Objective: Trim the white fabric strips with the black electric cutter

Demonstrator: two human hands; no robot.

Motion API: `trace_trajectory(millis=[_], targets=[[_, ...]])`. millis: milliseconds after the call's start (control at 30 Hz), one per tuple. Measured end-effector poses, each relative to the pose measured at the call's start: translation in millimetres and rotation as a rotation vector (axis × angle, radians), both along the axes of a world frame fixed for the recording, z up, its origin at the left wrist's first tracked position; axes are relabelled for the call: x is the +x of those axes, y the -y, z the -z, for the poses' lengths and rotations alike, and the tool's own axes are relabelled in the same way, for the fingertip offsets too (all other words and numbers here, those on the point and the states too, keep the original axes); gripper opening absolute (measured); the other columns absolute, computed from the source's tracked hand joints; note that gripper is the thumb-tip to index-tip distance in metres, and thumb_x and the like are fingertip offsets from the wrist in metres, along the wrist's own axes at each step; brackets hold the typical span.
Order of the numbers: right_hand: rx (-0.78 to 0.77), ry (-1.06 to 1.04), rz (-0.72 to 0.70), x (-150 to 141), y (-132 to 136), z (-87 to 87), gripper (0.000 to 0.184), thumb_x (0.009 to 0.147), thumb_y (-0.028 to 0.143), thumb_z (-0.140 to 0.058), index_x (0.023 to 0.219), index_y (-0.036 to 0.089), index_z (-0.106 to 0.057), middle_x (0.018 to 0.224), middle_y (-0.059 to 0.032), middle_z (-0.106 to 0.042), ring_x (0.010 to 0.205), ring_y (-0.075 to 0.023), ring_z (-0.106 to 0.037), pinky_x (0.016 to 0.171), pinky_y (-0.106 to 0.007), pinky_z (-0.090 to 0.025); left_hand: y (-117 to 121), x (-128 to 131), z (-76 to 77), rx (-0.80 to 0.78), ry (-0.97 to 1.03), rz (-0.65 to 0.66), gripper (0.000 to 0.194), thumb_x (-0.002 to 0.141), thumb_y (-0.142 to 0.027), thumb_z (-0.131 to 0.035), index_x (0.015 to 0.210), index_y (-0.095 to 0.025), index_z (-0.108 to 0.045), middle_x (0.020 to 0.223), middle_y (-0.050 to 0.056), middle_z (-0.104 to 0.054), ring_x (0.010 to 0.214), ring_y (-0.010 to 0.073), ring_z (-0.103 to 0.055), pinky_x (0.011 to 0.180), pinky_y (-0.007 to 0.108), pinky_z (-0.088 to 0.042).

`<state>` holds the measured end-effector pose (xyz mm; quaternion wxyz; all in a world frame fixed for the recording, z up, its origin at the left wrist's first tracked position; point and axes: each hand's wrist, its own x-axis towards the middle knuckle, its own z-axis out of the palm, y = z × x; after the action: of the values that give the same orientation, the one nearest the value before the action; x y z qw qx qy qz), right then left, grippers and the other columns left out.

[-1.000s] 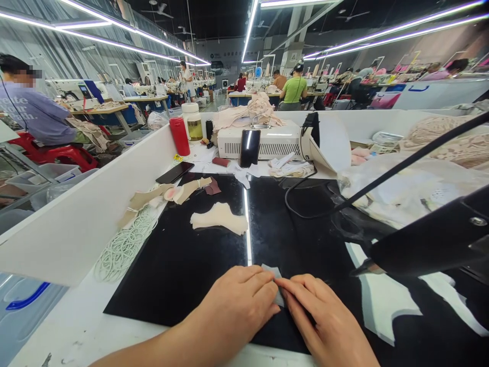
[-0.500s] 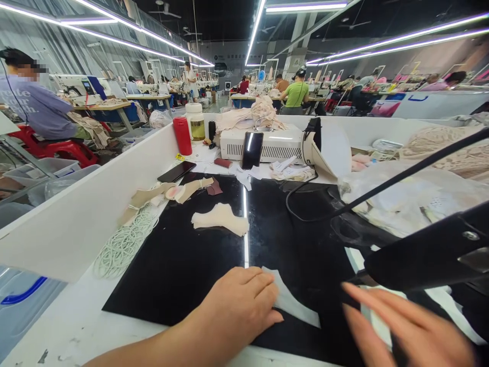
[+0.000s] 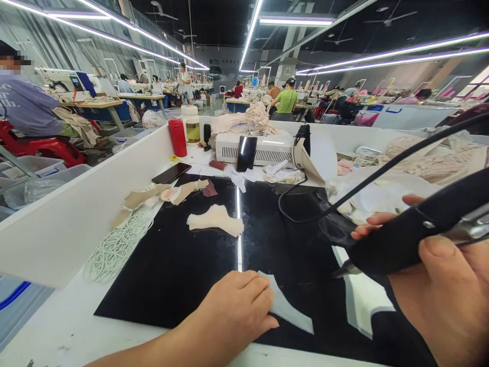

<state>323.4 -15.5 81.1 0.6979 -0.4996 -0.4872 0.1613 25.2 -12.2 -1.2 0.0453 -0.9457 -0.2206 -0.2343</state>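
My left hand [image 3: 233, 313] lies flat, fingers together, on the near end of a pale grey fabric piece [image 3: 284, 308] on the black mat [image 3: 179, 265]. My right hand [image 3: 446, 285] is wrapped round the black handle of a corded hand tool [image 3: 408, 234] held above the mat at the right, its metal tip pointing left over a white fabric piece [image 3: 362, 300]. The tool's cable runs up and right. A small stack of cream fabric pieces [image 3: 216, 220] lies in the middle of the mat.
A coil of white cord [image 3: 118, 244] and beige strips [image 3: 153, 196] lie by the white side wall [image 3: 76, 214]. At the back stand a white box machine [image 3: 263, 145], two phones, a red bottle [image 3: 178, 136] and a jar. Clear bags of fabric pile at the right. Other workers sit beyond.
My right hand left the grey piece, swung right and took hold of the black tool's handle. My left hand stayed on the piece, which now lies uncovered to its right.
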Motion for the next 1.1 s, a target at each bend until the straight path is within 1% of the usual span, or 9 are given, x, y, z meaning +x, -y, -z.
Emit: trace_trajectory(millis=[67, 100, 133, 267, 400, 500, 600, 867, 1100], targets=[[0.009, -0.166, -0.049, -17.5, -4.4, -11.0, 0.057, 0.072, 0.058, -0.107, 0.117, 0.033, -0.083, 0.084, -0.0089, -0.08, 0.068, -0.031, -0.076, 0.063, -0.052, -0.069, -0.1, 0.1, 2.9, 0.024, 0.008, 0.002, 0.042, 0.119, -0.052, -0.065, 0.129, -0.012, -0.073, 0.131, 0.007, -0.084, 0.122, 0.0211, -0.079, 0.1, 0.033, -0.061], [0.028, -0.205, -0.086, -28.6, -5.0, -14.5, 0.062, 0.063, 0.057, -0.112, 0.111, 0.031, -0.082, 0.078, -0.007, -0.078, 0.064, -0.0292, -0.073, 0.057, -0.048, -0.067, -0.1, 0.2, 4.5, 0.035, 0.015, 0.002, 0.043, 0.119, -0.053, -0.065, 0.129, -0.012, -0.073, 0.131, 0.006, -0.084, 0.122, 0.0208, -0.078, 0.099, 0.032, -0.061], [0.051, -0.223, -0.124, -40.5, -5.0, -16.4, 0.063, 0.061, 0.058, -0.112, 0.108, 0.031, -0.081, 0.075, -0.0046, -0.076, 0.062, -0.0272, -0.072, 0.053, -0.044, -0.066, -0.1, 0.3, 6.1, 0.042, 0.015, 0.002, 0.044, 0.118, -0.054, -0.065, 0.129, -0.012, -0.073, 0.131, 0.007, -0.084, 0.122, 0.0206, -0.078, 0.099, 0.032, -0.061], [0.169, -0.258, -0.222, -85.1, -5.0, -10.5, 0.054, 0.075, 0.058, -0.106, 0.111, 0.032, -0.075, 0.078, 0.0025, -0.071, 0.06, -0.0199, -0.067, 0.047, -0.033, -0.062, -0.5, 1.5, 10.3, 0.042, -0.029, 0.0, 0.045, 0.116, -0.055, -0.069, 0.13, -0.013, -0.073, 0.135, 0.008, -0.082, 0.124, 0.0203, -0.075, 0.097, 0.032, -0.059], [0.159, -0.238, -0.263, -105.4, -10.9, 1.8, 0.052, 0.084, 0.058, -0.101, 0.114, 0.032, -0.068, 0.082, 0.0038, -0.069, 0.064, -0.0191, -0.068, 0.053, -0.034, -0.064, -0.7, 4.0, 7.1, 0.034, -0.039, 0.008, 0.044, 0.116, -0.057, -0.069, 0.123, -0.014, -0.075, 0.13, 0.008, -0.082, 0.119, 0.0205, -0.076, 0.09, 0.031, -0.059], [0.167, -0.224, -0.239, -106.8, -16.3, 8.0, 0.052, 0.086, 0.057, -0.098, 0.117, 0.03, -0.067, 0.084, 0.0037, -0.069, 0.064, -0.019, -0.067, 0.054, -0.034, -0.064, 0.2, 5.2, 2.0, 0.056, -0.019, 0.008, 0.042, 0.118, -0.053, -0.066, 0.121, -0.013, -0.076, 0.127, 0.008, -0.083, 0.117, 0.0207, -0.076, 0.088, 0.031, -0.058], [0.175, -0.207, -0.206, -105.3, -19.6, 11.0, 0.052, 0.087, 0.058, -0.097, 0.12, 0.031, -0.066, 0.084, 0.0043, -0.069, 0.064, -0.0194, -0.067, 0.055, -0.036, -0.064, 1.4, 5.3, -1.3, 0.059, -0.036, 0.011, 0.044, 0.116, -0.055, -0.068, 0.121, -0.012, -0.076, 0.128, 0.01, -0.083, 0.118, 0.0213, -0.076, 0.09, 0.031, -0.058], [0.188, -0.263, -0.188, -106.8, -21.6, 9.2, 0.058, 0.082, 0.054, -0.102, 0.119, 0.03, -0.066, 0.08, 0.0054, -0.071, 0.064, -0.0186, -0.065, 0.053, -0.031, -0.063, 1.4, 5.3, -1.4, 0.049, -0.043, 0.017, 0.046, 0.116, -0.056, -0.067, 0.123, -0.012, -0.076, 0.131, 0.011, -0.082, 0.121, 0.0218, -0.076, 0.092, 0.03, -0.059], [0.159, -0.21, -0.204, -106.8, -23.0, 5.6, 0.044, 0.09, 0.049, -0.094, 0.117, 0.031, -0.064, 0.08, 0.0058, -0.068, 0.061, -0.0182, -0.067, 0.054, -0.033, -0.063, 2.2, 3.9, 0.3, 0.048, -0.043, 0.006, 0.047, 0.113, -0.059, -0.071, 0.123, -0.013, -0.076, 0.133, 0.009, -0.083, 0.123, 0.0199, -0.074, 0.092, 0.029, -0.06]])
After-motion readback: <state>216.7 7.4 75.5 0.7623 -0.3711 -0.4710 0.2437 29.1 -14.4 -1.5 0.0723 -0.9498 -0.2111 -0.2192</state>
